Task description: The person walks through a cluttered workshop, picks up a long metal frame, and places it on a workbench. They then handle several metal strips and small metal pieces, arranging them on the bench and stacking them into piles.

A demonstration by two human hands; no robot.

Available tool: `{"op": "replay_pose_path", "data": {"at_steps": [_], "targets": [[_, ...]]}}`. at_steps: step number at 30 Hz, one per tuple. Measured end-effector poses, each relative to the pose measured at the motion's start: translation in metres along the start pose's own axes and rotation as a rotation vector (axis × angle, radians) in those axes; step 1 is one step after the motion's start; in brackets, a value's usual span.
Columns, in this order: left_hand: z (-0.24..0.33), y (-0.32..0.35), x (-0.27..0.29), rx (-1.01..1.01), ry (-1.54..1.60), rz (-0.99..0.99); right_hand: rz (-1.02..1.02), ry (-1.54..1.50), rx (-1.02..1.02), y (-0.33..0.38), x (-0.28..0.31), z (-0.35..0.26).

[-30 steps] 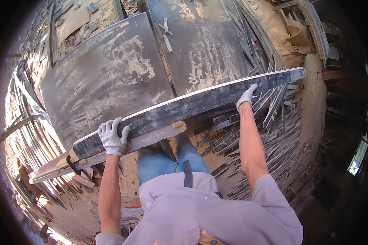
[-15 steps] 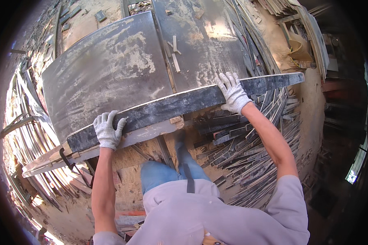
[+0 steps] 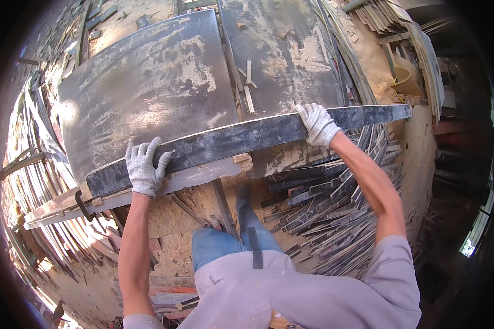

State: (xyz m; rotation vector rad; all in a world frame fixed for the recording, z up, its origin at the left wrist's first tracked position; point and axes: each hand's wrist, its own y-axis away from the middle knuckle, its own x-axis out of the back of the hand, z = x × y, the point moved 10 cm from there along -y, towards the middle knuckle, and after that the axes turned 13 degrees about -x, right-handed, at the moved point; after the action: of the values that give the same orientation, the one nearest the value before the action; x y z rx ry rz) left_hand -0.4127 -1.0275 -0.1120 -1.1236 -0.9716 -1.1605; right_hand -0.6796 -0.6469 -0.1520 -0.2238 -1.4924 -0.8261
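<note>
Left grip [image 3: 144, 167], gloved, lies spread on the long dark board [image 3: 230, 138], thumb apart; the right grip [image 3: 318, 125] drapes its close-set fingers over the board's upper edge, though whether it pinches cannot be told. The board runs along the near side of the dark counter [image 3: 142, 88], a black hook [image 3: 81, 205] beside its left end, loose strips [image 3: 335, 219] heaped below its right half.

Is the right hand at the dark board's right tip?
No, the right hand is on the dark board well left of that tip.
</note>
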Motion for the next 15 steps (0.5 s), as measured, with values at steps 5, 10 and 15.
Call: {"op": "replay_pose_path", "data": {"at_steps": [5,10,15], "targets": [[-0.002,0.001,0.000,0.050,0.018,-0.029,-0.033,0.006,-0.028,-0.003,-0.005,0.000],[0.002,0.000,0.001,0.024,-0.001,0.003,0.120,-0.003,0.022,0.004,0.001,-0.001],[-0.003,0.002,-0.003,0.069,-0.009,-0.003,-0.014,0.004,-0.033,0.001,-0.003,-0.001]]}}
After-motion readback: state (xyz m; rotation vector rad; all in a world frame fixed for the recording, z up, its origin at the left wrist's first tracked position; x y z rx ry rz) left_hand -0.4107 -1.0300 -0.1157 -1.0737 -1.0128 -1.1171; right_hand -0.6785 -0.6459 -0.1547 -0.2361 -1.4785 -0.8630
